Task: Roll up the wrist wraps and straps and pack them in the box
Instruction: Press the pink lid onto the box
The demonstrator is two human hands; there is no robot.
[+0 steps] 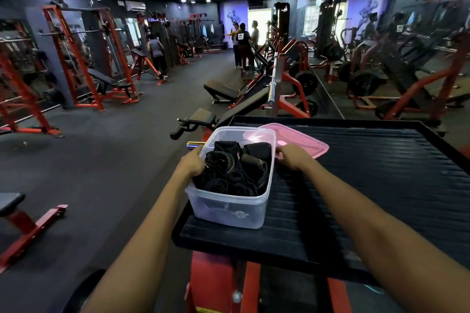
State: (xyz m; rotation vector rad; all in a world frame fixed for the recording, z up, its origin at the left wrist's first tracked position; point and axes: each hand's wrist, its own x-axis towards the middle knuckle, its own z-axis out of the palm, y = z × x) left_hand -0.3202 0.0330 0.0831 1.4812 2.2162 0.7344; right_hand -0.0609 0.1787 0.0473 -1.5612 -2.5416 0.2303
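A clear plastic box [229, 211] stands on the left part of a black ribbed platform [368, 185]. Several rolled black wrist wraps and straps [236, 173] fill it. My left hand [192, 161] grips the box's left rim, thumb side inward. At the box's right rim my right hand [292, 156] is curled, its fingers touching the pink lid [305, 141] that lies flat on the platform just behind and right of the box.
The platform sits on a red machine frame [223, 284]. Gym benches [226, 89], a barbell [273, 79] and red racks [84, 58] line the dark floor. People [244, 43] stand far back. A mirror wall [394, 46] runs along the right.
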